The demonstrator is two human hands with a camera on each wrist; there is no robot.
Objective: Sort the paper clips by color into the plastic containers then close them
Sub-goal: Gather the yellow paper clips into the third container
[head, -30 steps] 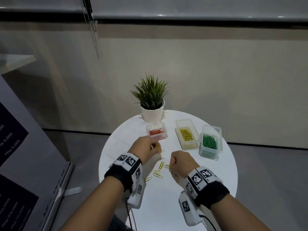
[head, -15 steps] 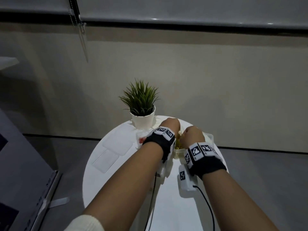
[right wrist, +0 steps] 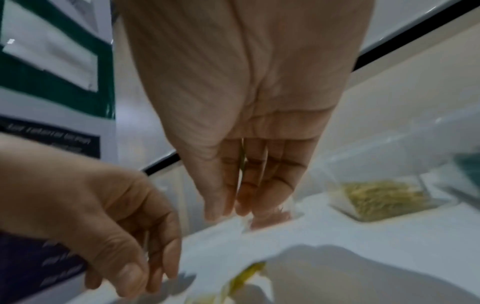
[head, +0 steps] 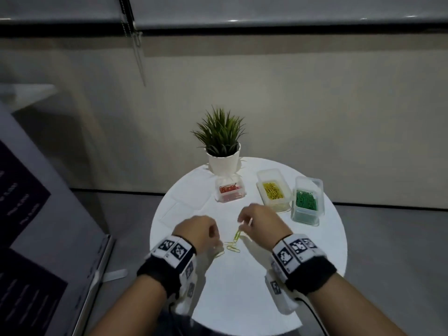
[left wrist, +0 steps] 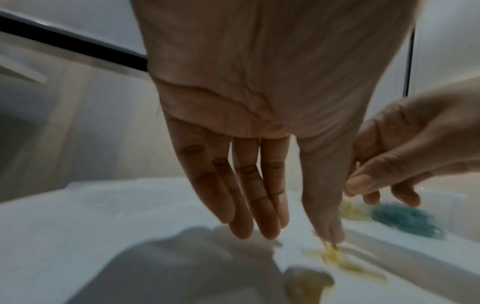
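Three lidless clear plastic containers stand at the back of the round white table (head: 254, 299): one with red clips (head: 229, 191), one with yellow clips (head: 273, 191), one with green clips (head: 306, 200). A few loose yellow clips (head: 233, 244) lie between my hands. My left hand (head: 215, 238) hangs over them with relaxed fingers, and in the left wrist view one fingertip (left wrist: 333, 236) touches the blurred yellow clips (left wrist: 335, 257). My right hand (head: 243, 221) hovers just behind the clips with fingers pointing down (right wrist: 233, 211) and holds nothing that I can make out.
A potted plant (head: 222, 146) stands behind the red container. Flat clear lids (head: 191, 196) lie on the left part of the table. A dark sign panel (head: 29, 214) stands on the floor to the left.
Both hands picked clips from the table, reached over the yellow container half a second ago, and have now drawn back above the loose yellow clips.
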